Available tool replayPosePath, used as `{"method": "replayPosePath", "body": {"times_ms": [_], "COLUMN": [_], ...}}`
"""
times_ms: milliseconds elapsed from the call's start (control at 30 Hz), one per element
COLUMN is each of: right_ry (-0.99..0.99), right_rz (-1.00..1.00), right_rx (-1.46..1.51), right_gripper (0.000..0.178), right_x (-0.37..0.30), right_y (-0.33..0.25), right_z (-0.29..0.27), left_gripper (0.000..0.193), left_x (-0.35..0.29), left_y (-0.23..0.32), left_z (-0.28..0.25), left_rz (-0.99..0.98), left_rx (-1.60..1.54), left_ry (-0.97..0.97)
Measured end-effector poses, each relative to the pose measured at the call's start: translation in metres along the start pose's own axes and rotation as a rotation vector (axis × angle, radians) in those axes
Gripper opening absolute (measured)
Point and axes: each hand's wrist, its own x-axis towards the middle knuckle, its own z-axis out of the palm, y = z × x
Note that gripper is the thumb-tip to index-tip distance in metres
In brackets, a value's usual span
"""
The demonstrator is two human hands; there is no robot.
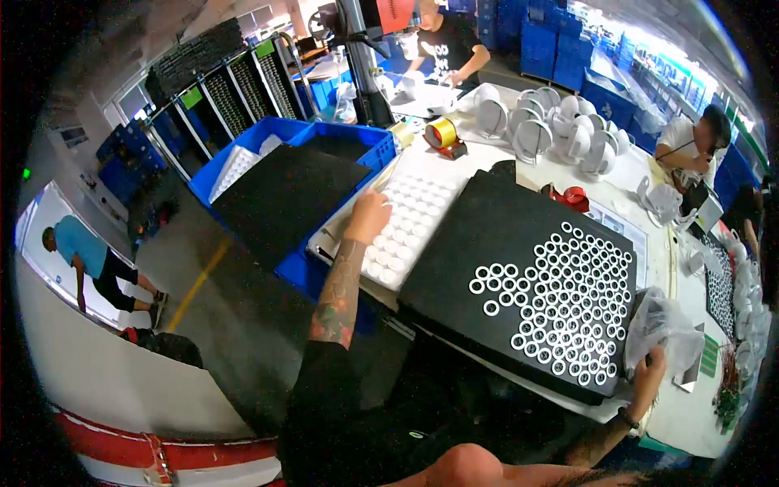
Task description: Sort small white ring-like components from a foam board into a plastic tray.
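My left hand (370, 216) is at the left side of a white tray (418, 215) filled with rows of white round caps. Its fingers are curled down over the nearest caps, and what they grip is hidden. My right hand (648, 375) is closed beside a crumpled clear plastic bag (665, 331), at the right edge of a black foam board (454, 260). A small dark thing shows at its fingertips, too small to name. Many white rings (568, 304) with dark centres lie on the board's right half.
Blue crates (280, 134) with a black sheet (284, 199) stand left of the table. White round housings (531, 138), a yellow tape roll (441, 132) and a red tape dispenser (574, 198) lie at the back. Co-workers are at the far side, and another person is at far left.
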Motion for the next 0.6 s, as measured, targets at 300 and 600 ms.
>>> {"method": "replayPosePath", "body": {"times_ms": [300,600], "right_ry": [-0.037,0.041], "right_rz": [-0.004,-0.079], "right_rx": [-0.075,-0.133], "right_gripper": [0.033,0.040], "right_x": [0.005,0.002], "right_y": [0.068,0.134], "right_z": [0.016,0.025], "left_gripper": [0.013,0.017], "left_x": [0.013,0.032], "left_y": [-0.015,-0.032], "left_z": [0.010,0.015], "left_rz": [-0.015,-0.042], "left_rx": [-0.015,-0.045], "left_ry": [-0.151,-0.428]}}
